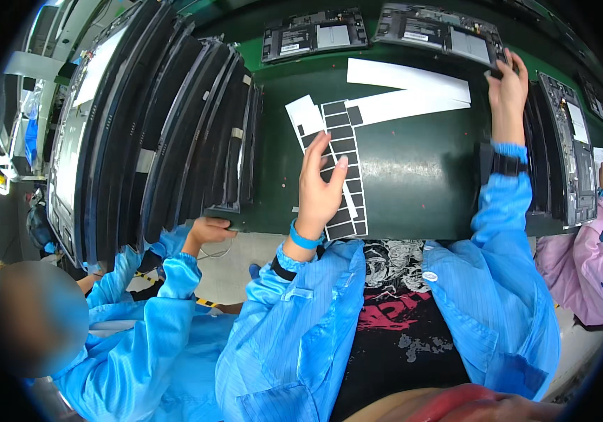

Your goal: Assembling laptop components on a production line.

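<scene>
The open laptop base (438, 34) lies at the far side of the tabletop (417, 190), its bare inside facing up and a pale rectangle along its near edge, toward us. Its long axis runs left to right, the right end slanting slightly nearer to us. We judge it flat, stiff and moderately light, with smooth edges that may slip and exposed parts that look fragile, so we would hold it by the rim at 2 opposite short sides and keep off the circuitry. The right hand (509, 83) has bent fingers and thumb at its near right corner; we cannot tell whether they pinch it or only touch it. Nearer to us, the left hand (319, 193) is spread, gripping nothing that we can see, over a sheet of black rectangles (355, 186); we cannot tell how firmly it presses. That sheet looks thin, light and bendy, best lifted by its white border, and its long axis points away from us, the far end leaning left. Beyond are 2 white strips (408, 80) and another laptop base (314, 35). Farther out, a stack of dark panels (175, 126) stands at left, and a co-worker's pink sleeve (575, 257) shows at right.
</scene>
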A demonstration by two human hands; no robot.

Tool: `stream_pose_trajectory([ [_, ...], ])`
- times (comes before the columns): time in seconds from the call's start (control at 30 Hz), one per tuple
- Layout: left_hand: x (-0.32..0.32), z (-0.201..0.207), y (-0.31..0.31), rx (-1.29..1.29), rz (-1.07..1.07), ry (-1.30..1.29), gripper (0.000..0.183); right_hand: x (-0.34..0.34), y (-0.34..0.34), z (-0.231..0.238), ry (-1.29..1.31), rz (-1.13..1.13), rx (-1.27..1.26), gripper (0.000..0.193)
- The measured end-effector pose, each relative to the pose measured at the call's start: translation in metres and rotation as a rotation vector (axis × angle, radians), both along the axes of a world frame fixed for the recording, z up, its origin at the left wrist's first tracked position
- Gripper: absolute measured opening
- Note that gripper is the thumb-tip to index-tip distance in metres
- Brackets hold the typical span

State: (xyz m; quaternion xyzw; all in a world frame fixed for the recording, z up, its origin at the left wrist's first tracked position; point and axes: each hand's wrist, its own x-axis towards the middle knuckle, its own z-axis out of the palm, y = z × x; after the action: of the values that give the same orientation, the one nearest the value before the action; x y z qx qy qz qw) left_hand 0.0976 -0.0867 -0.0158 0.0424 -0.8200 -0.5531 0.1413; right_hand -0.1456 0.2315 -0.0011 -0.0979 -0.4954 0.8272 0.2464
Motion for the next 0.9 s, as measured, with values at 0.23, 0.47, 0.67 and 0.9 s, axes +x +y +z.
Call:
stream_pose_trajectory([
  [0.23,0.0,0.019,0.022,0.491,-0.153,-0.166,0.07,0.18,-0.007,-0.004,-0.046,0.413,-0.114,0.042],
  [0.47,0.048,0.005,0.033,-0.035,-0.151,-0.26,0.042,0.258,0.028,-0.047,-0.116,0.352,0.546,0.027],
  [0.67,0.02,0.023,0.019,-0.471,-0.116,-0.048,0.037,0.193,-0.014,0.031,-0.044,0.482,0.652,0.03],
  [0.9,-0.077,-0.001,-0.019,-0.91,-0.255,-0.048,0.053,0.081,-0.135,0.0,-0.215,0.865,0.506,0.037],
])
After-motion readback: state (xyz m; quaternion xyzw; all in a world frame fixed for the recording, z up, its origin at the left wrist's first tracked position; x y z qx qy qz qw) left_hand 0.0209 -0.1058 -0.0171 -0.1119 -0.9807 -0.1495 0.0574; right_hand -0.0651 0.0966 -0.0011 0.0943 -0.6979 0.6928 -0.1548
